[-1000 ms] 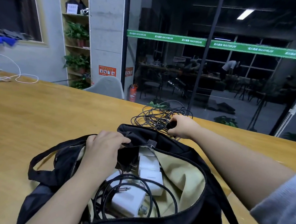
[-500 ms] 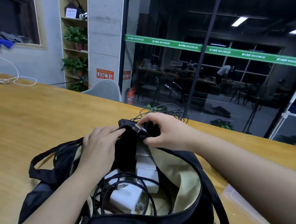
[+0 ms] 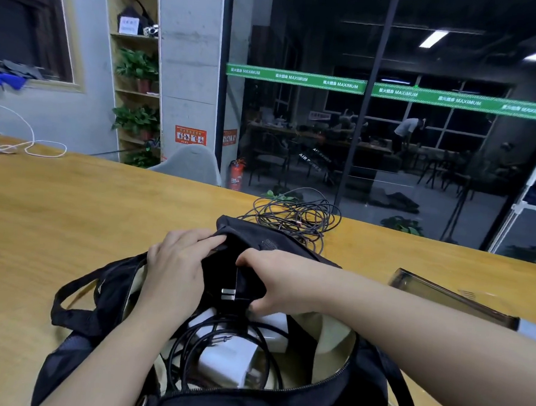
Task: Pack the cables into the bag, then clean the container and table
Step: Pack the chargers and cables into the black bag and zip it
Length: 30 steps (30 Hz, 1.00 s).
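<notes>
On wooden table point(image 3: 72, 230), head view: black bag point(image 3: 327, 401) lying open, pale lining showing. Left hand point(image 3: 176, 269) pinching far rim fabric; right hand point(image 3: 275, 284) gripping black flap with metal clasp point(image 3: 228, 294), both curling tight on cloth. Inside, black cables point(image 3: 222, 337) coiling round white chargers point(image 3: 227, 362). Loose cable tangle point(image 3: 293, 219) sitting just behind bag, not yet packed. Smoky plastic container point(image 3: 448, 296) lying beside right forearm. Tangle looking light, floppy, snag-prone; probably best gathering whole bundle at middle.

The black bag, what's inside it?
Inside the black fabric bag lie white charger blocks and looped black cables. Anything beneath them, or under both hands, is hidden.
</notes>
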Tool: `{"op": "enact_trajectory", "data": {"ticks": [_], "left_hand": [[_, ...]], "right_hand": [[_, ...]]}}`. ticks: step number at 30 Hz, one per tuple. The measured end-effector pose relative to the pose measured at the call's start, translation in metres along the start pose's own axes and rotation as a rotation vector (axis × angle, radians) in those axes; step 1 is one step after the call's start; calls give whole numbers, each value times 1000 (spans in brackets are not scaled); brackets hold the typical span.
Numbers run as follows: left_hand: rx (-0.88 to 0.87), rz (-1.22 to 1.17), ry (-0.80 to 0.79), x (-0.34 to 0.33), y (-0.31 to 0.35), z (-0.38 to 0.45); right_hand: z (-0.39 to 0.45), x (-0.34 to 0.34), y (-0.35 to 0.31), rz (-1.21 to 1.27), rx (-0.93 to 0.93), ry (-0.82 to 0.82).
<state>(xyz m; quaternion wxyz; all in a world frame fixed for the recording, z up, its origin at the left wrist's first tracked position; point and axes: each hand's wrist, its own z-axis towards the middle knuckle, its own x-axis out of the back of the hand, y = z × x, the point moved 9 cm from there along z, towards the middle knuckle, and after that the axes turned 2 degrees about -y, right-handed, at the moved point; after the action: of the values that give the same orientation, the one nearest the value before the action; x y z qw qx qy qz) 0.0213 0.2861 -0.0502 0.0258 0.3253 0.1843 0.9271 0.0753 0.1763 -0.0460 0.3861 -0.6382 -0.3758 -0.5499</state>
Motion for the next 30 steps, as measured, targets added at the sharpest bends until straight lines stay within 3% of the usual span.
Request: {"op": "enact_trajectory", "data": {"ticks": [6,12,20,25,30], "left_hand": [[-30,-3,3,0,2,-1],[-32,-17,4,0,0,0],[0,-60,-125,-9,3,-2],[8,-70,-198,-17,3,-5],[39,-51,-220,-21,0,-5]], "right_hand": [[12,-6,3,11,7,41],[19,5,1,41,78,237],[5,30,15,83,149,392],[5,43,44,49,68,469],[19,48,104,-1,-189,413]]}}
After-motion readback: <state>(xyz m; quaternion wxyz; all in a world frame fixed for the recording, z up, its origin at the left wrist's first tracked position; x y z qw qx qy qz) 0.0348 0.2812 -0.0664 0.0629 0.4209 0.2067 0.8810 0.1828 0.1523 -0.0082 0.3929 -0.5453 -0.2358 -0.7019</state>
